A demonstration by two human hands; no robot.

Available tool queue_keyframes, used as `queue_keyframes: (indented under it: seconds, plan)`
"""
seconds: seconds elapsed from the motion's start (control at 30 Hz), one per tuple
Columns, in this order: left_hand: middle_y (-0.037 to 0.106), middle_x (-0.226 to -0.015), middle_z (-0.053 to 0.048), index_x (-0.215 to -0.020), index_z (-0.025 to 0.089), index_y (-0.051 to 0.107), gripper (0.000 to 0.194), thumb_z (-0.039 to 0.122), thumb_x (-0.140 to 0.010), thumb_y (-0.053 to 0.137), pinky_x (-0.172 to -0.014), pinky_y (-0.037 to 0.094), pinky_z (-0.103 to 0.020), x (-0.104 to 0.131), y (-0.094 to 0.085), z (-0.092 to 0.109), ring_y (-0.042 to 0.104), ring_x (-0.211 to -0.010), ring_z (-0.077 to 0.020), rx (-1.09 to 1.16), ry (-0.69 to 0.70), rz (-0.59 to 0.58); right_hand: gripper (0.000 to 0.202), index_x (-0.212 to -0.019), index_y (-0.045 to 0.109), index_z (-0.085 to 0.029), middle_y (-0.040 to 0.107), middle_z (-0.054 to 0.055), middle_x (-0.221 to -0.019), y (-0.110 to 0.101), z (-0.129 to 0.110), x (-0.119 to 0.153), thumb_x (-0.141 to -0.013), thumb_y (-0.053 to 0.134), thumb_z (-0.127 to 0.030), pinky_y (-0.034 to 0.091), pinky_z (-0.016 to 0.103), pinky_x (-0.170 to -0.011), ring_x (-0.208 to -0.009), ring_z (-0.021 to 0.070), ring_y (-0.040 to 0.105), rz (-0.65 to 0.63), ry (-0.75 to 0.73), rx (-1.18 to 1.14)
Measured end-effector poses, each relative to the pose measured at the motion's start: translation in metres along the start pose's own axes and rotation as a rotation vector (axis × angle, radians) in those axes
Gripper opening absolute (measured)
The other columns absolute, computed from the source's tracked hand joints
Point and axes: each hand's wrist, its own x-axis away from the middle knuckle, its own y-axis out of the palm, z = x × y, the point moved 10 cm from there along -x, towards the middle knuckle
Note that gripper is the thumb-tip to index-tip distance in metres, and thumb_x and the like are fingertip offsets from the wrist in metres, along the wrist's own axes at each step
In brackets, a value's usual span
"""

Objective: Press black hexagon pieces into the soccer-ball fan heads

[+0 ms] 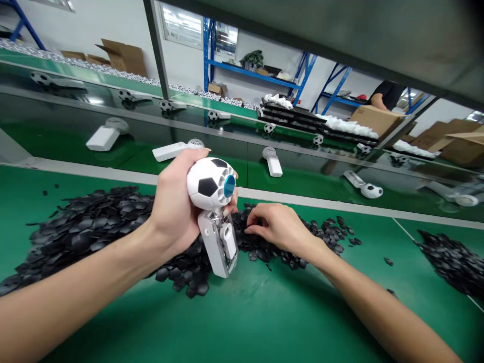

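Your left hand (174, 206) is closed round the ball head of the ball-headed unit (207, 186), thumb over the top, fingertips showing round the far side. The handle (216, 244) hangs below that grip, slightly tilted. Holding by the head looks deliberate: it leaves the blue disc (229, 186) and the handle's open side uncovered, both on the side toward your right hand.

Your right hand (282, 227) is part-curled, thumb and index drawn close together, down at the black pieces (260, 247). Can't tell if a piece is pinched; the tips are lost against the dark heap.

More black pieces lie left of and behind your left forearm, in the bigger heap (91, 222). Loose piles this near both hands probably save reach: the right can pick while the left keeps the unit up off the green tabletop (264, 312).

Beyond both hands, past the pale rail (302, 200), other white units lie spaced out on the green belt (242, 166), likely so each can be grabbed singly.
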Motion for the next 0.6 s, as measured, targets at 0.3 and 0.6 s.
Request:
queue_keyframes:
  seconds: [0.3, 0.6]
  plan:
    - [0.066, -0.070, -0.005, -0.081, 0.020, 0.064, 0.050, 0.069, -0.082, 0.074, -0.053, 0.054, -0.026, 0.013, 0.019, -0.036, 0.065, -0.062, -0.0195, -0.128, -0.085, -0.164, 0.013, -0.107, 0.067, -0.017, 0.068, -0.002, -0.077, -0.057, 0.009, 0.007, -0.100, 0.065, -0.028, 0.049, 0.023, -0.056, -0.059, 0.0105, 0.060, 0.251, -0.040, -0.535]
    - [0.066, -0.079, -0.007, -0.085, 0.019, 0.068, 0.056, 0.075, -0.089, 0.061, -0.055, 0.044, -0.027, 0.010, 0.028, -0.040, 0.057, -0.068, -0.0209, -0.524, -0.066, -0.396, 0.017, -0.094, 0.081, -0.016, 0.079, 0.005, -0.090, -0.079, 0.010, 0.010, -0.085, 0.083, -0.031, 0.065, 0.029, -0.072, -0.079, 0.0184, 0.076, 0.364, -0.098, -0.761]
